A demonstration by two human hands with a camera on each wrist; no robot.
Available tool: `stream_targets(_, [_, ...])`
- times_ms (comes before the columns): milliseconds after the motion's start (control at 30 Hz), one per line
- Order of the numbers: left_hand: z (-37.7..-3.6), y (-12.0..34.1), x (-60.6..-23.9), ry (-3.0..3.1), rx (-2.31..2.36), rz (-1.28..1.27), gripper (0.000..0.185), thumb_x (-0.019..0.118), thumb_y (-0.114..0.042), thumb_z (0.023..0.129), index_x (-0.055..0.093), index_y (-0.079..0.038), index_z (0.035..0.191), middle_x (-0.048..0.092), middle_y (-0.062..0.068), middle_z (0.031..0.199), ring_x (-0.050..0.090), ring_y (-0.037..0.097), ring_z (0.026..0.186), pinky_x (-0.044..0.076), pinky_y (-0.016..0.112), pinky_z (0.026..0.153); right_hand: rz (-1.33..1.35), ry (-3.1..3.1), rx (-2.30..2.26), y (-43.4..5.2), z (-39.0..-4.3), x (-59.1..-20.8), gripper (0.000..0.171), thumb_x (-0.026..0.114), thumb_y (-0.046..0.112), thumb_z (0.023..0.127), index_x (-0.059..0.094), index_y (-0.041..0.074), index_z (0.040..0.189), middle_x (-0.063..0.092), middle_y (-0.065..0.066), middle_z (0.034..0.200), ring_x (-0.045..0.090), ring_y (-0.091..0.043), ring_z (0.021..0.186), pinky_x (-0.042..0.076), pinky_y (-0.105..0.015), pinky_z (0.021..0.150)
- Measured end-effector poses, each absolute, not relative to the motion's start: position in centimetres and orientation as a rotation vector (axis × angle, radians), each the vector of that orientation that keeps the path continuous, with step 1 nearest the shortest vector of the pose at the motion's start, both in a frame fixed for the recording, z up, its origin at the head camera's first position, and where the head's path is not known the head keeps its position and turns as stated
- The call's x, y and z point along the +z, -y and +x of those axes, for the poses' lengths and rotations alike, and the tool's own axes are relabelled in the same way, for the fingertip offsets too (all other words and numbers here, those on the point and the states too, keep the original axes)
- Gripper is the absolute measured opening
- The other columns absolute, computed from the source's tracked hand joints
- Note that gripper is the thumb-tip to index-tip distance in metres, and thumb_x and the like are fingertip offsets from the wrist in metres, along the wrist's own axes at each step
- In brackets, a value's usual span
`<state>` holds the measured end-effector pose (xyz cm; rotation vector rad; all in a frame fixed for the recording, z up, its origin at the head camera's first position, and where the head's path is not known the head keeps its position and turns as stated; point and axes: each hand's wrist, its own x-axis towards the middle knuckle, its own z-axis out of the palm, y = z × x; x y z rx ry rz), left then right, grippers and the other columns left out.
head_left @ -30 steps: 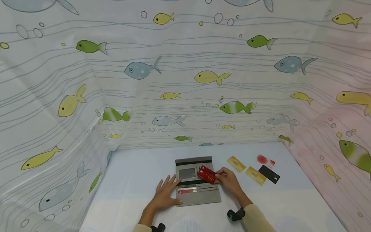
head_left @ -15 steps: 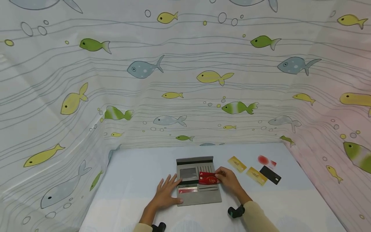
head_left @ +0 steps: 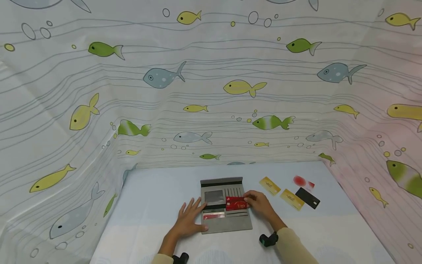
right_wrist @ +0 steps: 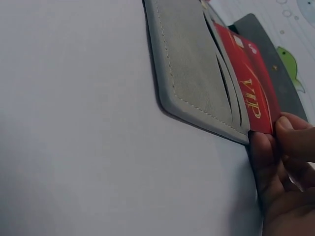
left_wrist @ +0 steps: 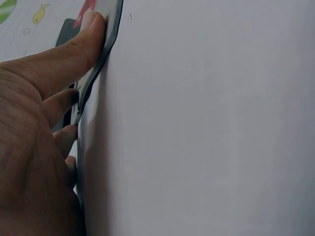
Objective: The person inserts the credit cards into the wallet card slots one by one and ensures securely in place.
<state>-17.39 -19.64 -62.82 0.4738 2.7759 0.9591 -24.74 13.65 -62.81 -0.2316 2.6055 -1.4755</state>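
A grey wallet (head_left: 230, 224) lies unfolded on the table, with card slots and a clear window. My right hand (head_left: 260, 204) pinches the right end of a red VIP card (head_left: 236, 204) between thumb and fingers. In the right wrist view, the red card (right_wrist: 248, 73) lies level along the wallet's (right_wrist: 192, 64) slots; its lower edge appears tucked behind one. My left hand (head_left: 188, 221) rests on the wallet's left edge with fingers spread. The left wrist view shows its thumb (left_wrist: 91, 42) pressing on the wallet. Another red-and-white card (head_left: 213, 216) sits in the lower left part of the wallet.
Right of the wallet lie two gold cards (head_left: 269, 186) (head_left: 292, 200), a black card (head_left: 307, 198) and a white card with red print (head_left: 303, 183). A curtain with fish drawings (head_left: 211, 73) surrounds the white table (head_left: 158, 190) at the back and sides.
The red VIP card has turned from a slant to level and come down against the wallet's right-hand slots, still pinched by my right hand. My left hand stays in place on the wallet.
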Motion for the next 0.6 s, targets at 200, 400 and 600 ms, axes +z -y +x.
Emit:
stream_targets(200, [-17.6, 19.5, -62.7, -2.777, 0.963, 0.460, 0.092, 0.081, -0.051, 0.076, 0.043, -0.018, 0.153, 0.025, 0.013, 0.166, 0.013, 0.044, 0.154, 0.001, 0.068, 0.119, -0.291, -2.606, -1.415, -13.7, -24.9, -62.4, 0.010, 0.068, 0.010, 0.094, 0.075, 0.014, 0.100, 0.073, -0.005, 0.105, 0.064, -0.013, 0.087, 0.054, -0.023, 0.072])
stream_targets(400, [-17.9, 19.4, -62.8, -2.783, 0.959, 0.446, 0.092, 0.081, -0.051, 0.076, 0.043, -0.019, 0.153, 0.025, 0.012, 0.166, 0.013, 0.043, 0.154, 0.001, 0.066, 0.119, -0.348, -2.547, -1.386, -14.1, -25.4, -62.5, 0.012, 0.067, 0.014, 0.095, 0.074, 0.012, 0.104, 0.072, -0.004, 0.108, 0.062, -0.012, 0.092, 0.054, -0.025, 0.077])
stream_targets(600, [-18.3, 19.3, -63.1, -2.781, 0.959, 0.446, 0.092, 0.081, -0.053, 0.076, 0.042, -0.021, 0.153, 0.025, 0.012, 0.166, 0.013, 0.043, 0.154, 0.001, 0.067, 0.119, -0.338, -2.525, -1.375, -14.2, -25.9, -62.7, 0.011, 0.067, 0.013, 0.095, 0.075, 0.015, 0.102, 0.072, -0.002, 0.108, 0.062, -0.014, 0.096, 0.055, -0.030, 0.084])
